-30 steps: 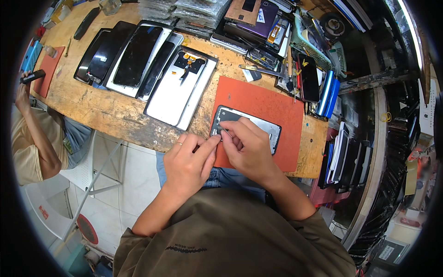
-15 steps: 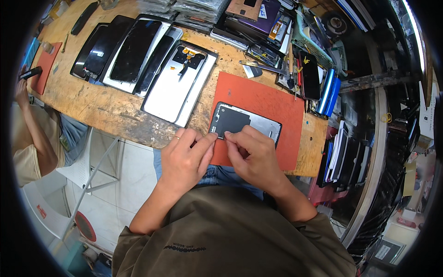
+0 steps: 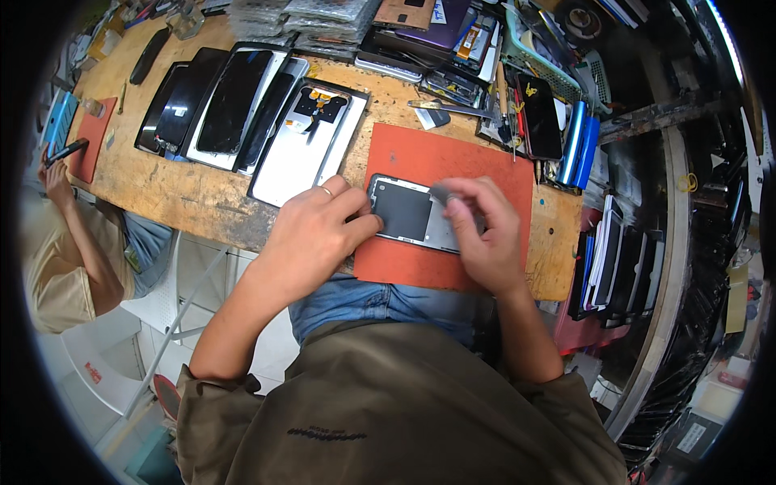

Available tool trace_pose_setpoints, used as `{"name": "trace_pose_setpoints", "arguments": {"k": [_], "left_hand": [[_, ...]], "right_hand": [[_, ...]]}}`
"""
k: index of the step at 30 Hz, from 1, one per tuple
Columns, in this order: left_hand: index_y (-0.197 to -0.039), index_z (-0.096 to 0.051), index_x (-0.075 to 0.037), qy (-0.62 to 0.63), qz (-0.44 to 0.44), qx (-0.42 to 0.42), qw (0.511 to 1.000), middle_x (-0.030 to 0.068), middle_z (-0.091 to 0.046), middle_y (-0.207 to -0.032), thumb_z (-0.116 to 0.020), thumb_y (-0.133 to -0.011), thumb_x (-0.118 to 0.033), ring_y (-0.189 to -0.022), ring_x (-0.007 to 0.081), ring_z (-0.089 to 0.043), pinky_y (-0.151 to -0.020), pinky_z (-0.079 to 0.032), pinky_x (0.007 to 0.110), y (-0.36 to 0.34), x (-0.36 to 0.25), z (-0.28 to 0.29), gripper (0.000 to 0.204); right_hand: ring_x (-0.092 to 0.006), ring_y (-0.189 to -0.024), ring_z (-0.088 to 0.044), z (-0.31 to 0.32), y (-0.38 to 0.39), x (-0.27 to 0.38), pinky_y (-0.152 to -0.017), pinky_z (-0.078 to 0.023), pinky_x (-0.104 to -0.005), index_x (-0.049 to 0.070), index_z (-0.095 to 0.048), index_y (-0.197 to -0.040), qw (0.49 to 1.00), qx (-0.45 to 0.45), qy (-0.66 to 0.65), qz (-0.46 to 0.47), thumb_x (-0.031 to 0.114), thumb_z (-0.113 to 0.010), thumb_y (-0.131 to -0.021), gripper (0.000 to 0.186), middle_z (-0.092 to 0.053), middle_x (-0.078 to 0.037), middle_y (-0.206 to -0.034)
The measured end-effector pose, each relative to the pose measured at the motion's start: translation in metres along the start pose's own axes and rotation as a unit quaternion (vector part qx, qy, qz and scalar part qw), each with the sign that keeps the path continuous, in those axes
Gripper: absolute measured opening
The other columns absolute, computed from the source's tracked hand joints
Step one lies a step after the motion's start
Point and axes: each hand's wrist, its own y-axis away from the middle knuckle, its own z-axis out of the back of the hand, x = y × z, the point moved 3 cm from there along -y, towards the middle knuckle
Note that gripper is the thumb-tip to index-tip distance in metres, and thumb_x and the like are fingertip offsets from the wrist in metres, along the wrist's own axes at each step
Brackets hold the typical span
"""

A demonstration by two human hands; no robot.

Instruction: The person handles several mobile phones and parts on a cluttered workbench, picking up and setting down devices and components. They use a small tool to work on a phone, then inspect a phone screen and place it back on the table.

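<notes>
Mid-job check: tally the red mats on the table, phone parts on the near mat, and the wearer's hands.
Red mats: 2 (near mat, far mat)
Phone part: 1
Hands: 2 (left hand, right hand)
Total: 5

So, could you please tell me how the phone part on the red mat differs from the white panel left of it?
The phone part lies nearly crosswise on the red mat; the white panel slants steeply, its far end rightward. The phone part has a squarish black patch; the white panel has an irregular one with orange bits. Both are oblong and dark-rimmed.
</notes>
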Motion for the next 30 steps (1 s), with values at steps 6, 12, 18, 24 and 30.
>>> {"name": "trace_pose_setpoints", "arguments": {"k": [6, 12, 18, 24, 30], "left_hand": [[-0.095, -0.065, -0.008, -0.003, -0.005, 0.033, 0.999, 0.0067, -0.057, -0.090, -0.068, -0.085, -0.012, -0.090, 0.0263, -0.058, -0.077, -0.047, 0.039, -0.011, 0.001, -0.005, 0.011], [-0.094, -0.063, -0.009, 0.003, 0.146, -0.038, 0.989, 0.0086, -0.055, -0.092, -0.071, -0.088, -0.009, -0.093, 0.0300, -0.054, -0.084, -0.037, 0.044, -0.001, -0.020, -0.018, 0.010], [-0.094, -0.063, -0.010, 0.039, 0.178, -0.080, 0.980, 0.0071, -0.058, -0.094, -0.070, -0.086, -0.003, -0.093, 0.0302, -0.054, -0.088, -0.035, 0.043, 0.008, -0.021, -0.024, 0.012], [-0.093, -0.064, -0.010, 0.052, 0.159, -0.067, 0.984, 0.0068, -0.057, -0.092, -0.071, -0.085, -0.002, -0.093, 0.0302, -0.055, -0.089, -0.035, 0.044, 0.007, -0.016, -0.022, 0.013], [-0.094, -0.064, -0.009, 0.029, 0.170, -0.064, 0.983, 0.0075, -0.057, -0.091, -0.071, -0.085, -0.004, -0.092, 0.0307, -0.055, -0.089, -0.035, 0.044, 0.006, -0.019, -0.023, 0.013]], "right_hand": [[-0.0270, -0.079, -0.066, -0.015, 0.009, -0.010, -0.072, -0.053, -0.0372, -0.001, -0.059, -0.110, 0.998, 0.047, -0.011, 0.050, 0.001, -0.057, -0.102, 0.009, -0.064, -0.015, -0.093], [-0.0355, -0.096, -0.066, -0.019, 0.009, -0.008, -0.085, -0.052, -0.0450, 0.000, -0.057, -0.113, 0.992, 0.076, 0.014, 0.097, 0.001, -0.056, -0.102, 0.011, -0.070, -0.018, -0.108], [-0.0335, -0.096, -0.064, -0.018, 0.010, -0.005, -0.088, -0.048, -0.0444, 0.001, -0.059, -0.111, 0.993, 0.093, -0.011, 0.066, 0.002, -0.058, -0.100, 0.011, -0.070, -0.015, -0.108], [-0.0267, -0.103, -0.062, -0.026, 0.017, 0.008, -0.088, -0.043, -0.0408, 0.003, -0.063, -0.113, 0.968, 0.180, 0.046, 0.167, 0.005, -0.062, -0.096, 0.017, -0.069, -0.008, -0.107], [-0.0255, -0.104, -0.063, -0.029, 0.024, 0.010, -0.087, -0.043, -0.0413, 0.002, -0.063, -0.114, 0.955, 0.162, 0.083, 0.234, 0.005, -0.065, -0.092, 0.022, -0.069, -0.008, -0.107]]}}
